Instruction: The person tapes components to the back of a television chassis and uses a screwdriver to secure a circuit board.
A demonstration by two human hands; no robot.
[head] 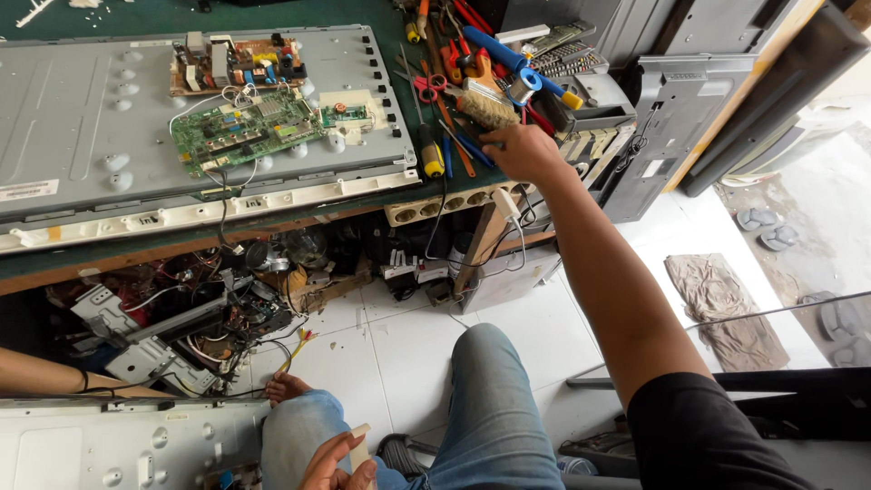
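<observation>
The right hand (524, 152) reaches into the tool pile (481, 73), fingers curled at a brush (485, 109) but gripping nothing I can tell, the left hand (340, 465) pinches a pale strip (360, 445), and the panel (82, 118) lies opened, boards (245, 132) exposed.

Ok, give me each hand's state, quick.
Left hand: closed on a small pale strip.
Right hand: among the tools on the bench; grip cannot be told.
</observation>
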